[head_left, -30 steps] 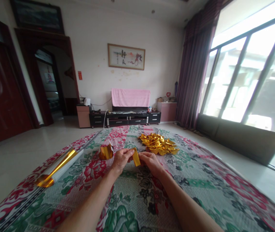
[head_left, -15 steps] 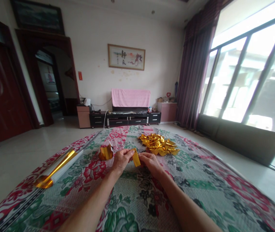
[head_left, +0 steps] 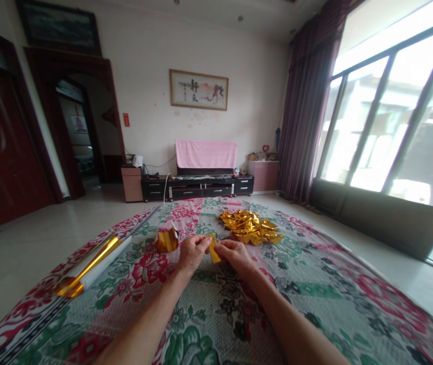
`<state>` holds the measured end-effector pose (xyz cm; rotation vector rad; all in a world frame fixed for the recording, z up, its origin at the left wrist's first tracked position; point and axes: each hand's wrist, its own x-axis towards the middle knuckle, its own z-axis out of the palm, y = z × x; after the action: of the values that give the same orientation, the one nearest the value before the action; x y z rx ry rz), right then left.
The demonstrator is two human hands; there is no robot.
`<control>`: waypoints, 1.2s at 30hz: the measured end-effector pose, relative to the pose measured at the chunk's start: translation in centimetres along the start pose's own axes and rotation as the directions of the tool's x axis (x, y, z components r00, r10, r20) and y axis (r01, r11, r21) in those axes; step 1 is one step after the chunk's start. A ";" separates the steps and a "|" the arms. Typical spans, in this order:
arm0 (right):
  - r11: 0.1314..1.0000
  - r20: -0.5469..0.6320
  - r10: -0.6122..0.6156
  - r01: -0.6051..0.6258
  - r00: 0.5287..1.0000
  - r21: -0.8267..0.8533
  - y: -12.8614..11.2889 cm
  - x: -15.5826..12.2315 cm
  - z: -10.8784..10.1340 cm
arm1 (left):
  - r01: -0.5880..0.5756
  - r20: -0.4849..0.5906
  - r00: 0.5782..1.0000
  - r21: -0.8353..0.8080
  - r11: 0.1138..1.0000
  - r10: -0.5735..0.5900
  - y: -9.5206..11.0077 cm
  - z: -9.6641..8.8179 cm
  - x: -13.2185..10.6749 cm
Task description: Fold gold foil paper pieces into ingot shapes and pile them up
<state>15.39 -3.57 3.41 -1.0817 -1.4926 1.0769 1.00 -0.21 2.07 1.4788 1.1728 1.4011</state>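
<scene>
Between my two hands, above the flowered tablecloth [head_left: 186, 309], is a small folded strip of gold foil paper [head_left: 213, 251]. My left hand [head_left: 193, 253] pinches its upper left edge between thumb and fingers. From the other side, my right hand [head_left: 235, 254] grips the right edge, its fingertips covering part of the strip. Just beyond my right hand lies a heap of folded gold foil pieces [head_left: 250, 227]. To the left of my left hand stands a curled piece of gold foil paper [head_left: 167, 240].
A roll of gold and white foil paper [head_left: 89, 266] lies near the left edge of the cloth. Past the far edge is a low black cabinet [head_left: 209, 187], with a pink cloth [head_left: 206, 154] draped over something on it. Tall windows [head_left: 384, 126] are at the right.
My right thumb and fingers have slid a little to the left over the gold strip, covering more of it. My left hand keeps its pinch, and the other things stay put.
</scene>
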 end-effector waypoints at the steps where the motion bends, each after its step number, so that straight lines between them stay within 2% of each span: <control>1: 1.000 0.003 -0.005 0.005 1.000 0.010 0.1 0.1 0.0 | 0.004 0.001 1.000 -0.007 1.000 -0.004 0.0 0.0 0.0; 7: 1.000 0.016 -0.008 0.007 1.000 0.030 0.3 0.2 0.1 | 0.036 0.006 0.999 -0.072 0.997 -0.035 0.0 -0.2 0.0; 15: 1.000 0.037 -0.004 0.004 0.999 0.010 -0.1 -0.1 0.1 | 0.095 0.020 0.995 -0.133 0.986 -0.094 1.1 -0.5 -0.3; 20: 0.999 0.060 -0.025 0.024 0.998 0.022 -0.1 -0.1 0.1 | 0.186 0.098 0.980 -0.170 0.968 -0.172 1.2 -0.5 -0.5; 25: 1.000 0.057 -0.022 0.022 0.998 0.005 0.1 -0.1 0.1 | 0.165 0.215 0.968 -0.138 0.977 -0.133 0.8 -0.6 -0.5; 36: 0.996 0.063 -0.032 0.038 0.998 -0.087 -0.4 -0.3 0.1 | 0.126 0.133 0.986 -0.181 0.975 -0.103 0.7 -0.1 -0.5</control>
<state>15.31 -3.91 3.71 -1.0875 -1.6149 1.0369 1.01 -0.89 2.62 1.3231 1.0032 1.2870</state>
